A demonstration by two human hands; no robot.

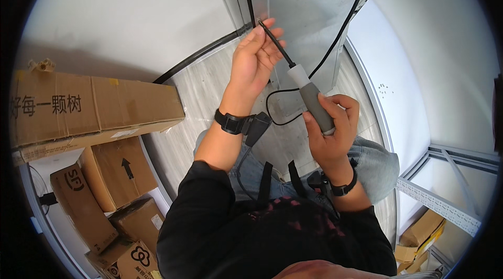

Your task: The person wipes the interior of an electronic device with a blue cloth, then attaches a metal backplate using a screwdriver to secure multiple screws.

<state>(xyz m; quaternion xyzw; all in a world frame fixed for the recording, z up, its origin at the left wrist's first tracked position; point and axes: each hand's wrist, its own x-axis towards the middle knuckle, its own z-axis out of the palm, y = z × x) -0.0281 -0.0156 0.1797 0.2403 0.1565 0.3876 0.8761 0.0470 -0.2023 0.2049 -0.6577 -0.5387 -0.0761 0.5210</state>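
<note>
A screwdriver (316,105) with a grey handle, pale collar and long black shaft slants up and to the left. My right hand (338,127) grips the handle near its butt end. At the other end, my left hand (257,56) has its thumb and fingers about the shaft near the tip. The tip is at the lower left edge of a grey metal appliance panel (309,28); fingers partly hide the spot, and I cannot make out a screw there. A black cable (343,30) runs down the panel and loops behind the screwdriver.
A long cardboard box (99,103) lies to my left, above several smaller cartons (120,171). White walls flank the pale wood-look floor (201,77). On the right stands a metal shelf frame (445,195) with an open carton (422,229) below it.
</note>
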